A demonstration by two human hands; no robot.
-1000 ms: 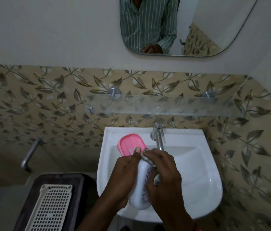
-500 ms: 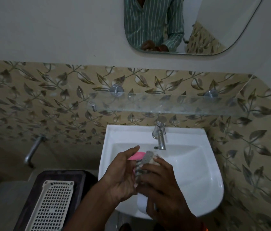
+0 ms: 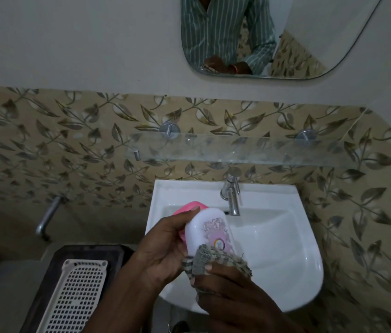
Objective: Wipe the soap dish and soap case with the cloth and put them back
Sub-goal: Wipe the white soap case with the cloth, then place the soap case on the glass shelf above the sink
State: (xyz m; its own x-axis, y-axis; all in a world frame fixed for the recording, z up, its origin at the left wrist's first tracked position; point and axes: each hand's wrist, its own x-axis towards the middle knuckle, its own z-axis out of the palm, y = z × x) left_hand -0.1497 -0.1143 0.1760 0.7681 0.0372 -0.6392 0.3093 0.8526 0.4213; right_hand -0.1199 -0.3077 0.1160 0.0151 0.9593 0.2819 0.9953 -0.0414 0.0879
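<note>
Over the left part of the white sink (image 3: 285,236), my left hand (image 3: 163,251) grips a soap case (image 3: 208,231). Its white lid with a pink floral print faces me, and the pink base (image 3: 189,207) shows behind my fingers. My right hand (image 3: 235,292) holds a grey checked cloth (image 3: 213,260) bunched against the lower end of the white lid. A separate soap dish is not visible.
A chrome tap (image 3: 231,195) stands at the back of the sink. A glass shelf (image 3: 249,150) runs above it, under a mirror (image 3: 273,32). A white perforated basket (image 3: 76,296) lies on a dark stool at lower left. A pipe (image 3: 48,217) juts from the wall.
The case has turned so its white printed lid faces me and has risen slightly. The cloth has moved from the upper end of the case down to its lower end.
</note>
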